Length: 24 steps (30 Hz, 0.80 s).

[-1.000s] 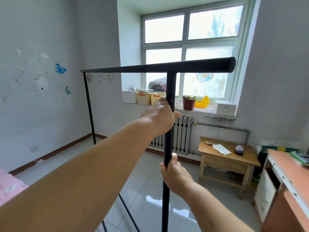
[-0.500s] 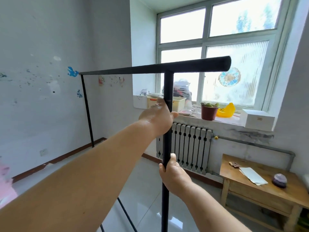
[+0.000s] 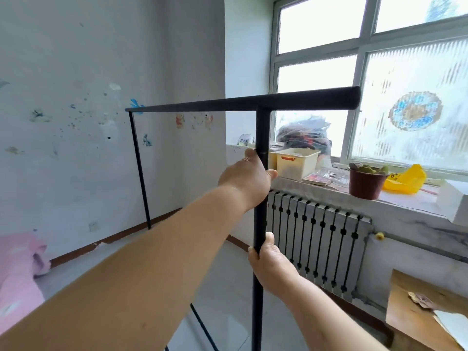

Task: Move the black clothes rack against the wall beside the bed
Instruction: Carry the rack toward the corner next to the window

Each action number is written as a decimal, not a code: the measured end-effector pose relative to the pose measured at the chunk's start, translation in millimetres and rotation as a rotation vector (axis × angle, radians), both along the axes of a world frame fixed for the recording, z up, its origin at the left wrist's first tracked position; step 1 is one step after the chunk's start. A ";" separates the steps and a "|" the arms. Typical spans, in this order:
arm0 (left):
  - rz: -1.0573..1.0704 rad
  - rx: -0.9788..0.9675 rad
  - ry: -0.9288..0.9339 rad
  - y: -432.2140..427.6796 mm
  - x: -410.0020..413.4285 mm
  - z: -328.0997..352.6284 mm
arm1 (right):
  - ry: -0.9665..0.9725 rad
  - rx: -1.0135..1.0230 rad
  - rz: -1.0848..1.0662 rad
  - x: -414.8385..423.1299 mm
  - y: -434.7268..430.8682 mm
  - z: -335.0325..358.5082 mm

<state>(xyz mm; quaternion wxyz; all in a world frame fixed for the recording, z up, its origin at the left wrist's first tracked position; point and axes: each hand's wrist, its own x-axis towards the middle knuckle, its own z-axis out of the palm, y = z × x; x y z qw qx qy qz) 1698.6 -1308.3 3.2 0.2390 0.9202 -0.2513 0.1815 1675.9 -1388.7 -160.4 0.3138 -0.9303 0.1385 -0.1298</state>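
The black clothes rack (image 3: 243, 102) is a thin metal frame with a top bar and two uprights, bare of clothes. Its near upright runs down the middle of the view; its far upright stands close to the left wall (image 3: 76, 97). My left hand (image 3: 247, 179) grips the near upright high up, just under the top bar. My right hand (image 3: 269, 262) grips the same upright lower down. A low black base bar shows at the bottom. The pink bed (image 3: 17, 269) lies at the lower left against that wall.
A radiator (image 3: 319, 244) hangs under the window sill (image 3: 405, 201), which carries a cream box (image 3: 296, 162), a brown plant pot (image 3: 367, 183) and a yellow bag. A wooden table (image 3: 410, 310) stands at the lower right. Bare grey floor (image 3: 222, 287) lies between bed and radiator.
The rack and I have moved closer to the window and left wall; the radiator and sill look much larger. Both hands keep the same grip on the upright.
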 end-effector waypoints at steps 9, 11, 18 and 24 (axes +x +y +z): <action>-0.036 0.013 -0.026 -68.4 137.6 -5.3 | 0.067 0.046 0.018 130.0 -68.2 10.3; -0.057 0.016 -0.029 -84.0 167.7 -5.2 | 0.077 0.068 0.026 157.2 -83.0 12.9; -0.051 -0.015 -0.026 -125.1 268.8 -6.4 | 0.116 0.151 0.064 252.6 -123.4 21.7; 0.022 -0.027 -0.071 -156.4 366.3 -9.5 | 0.125 0.156 0.145 349.7 -157.0 22.4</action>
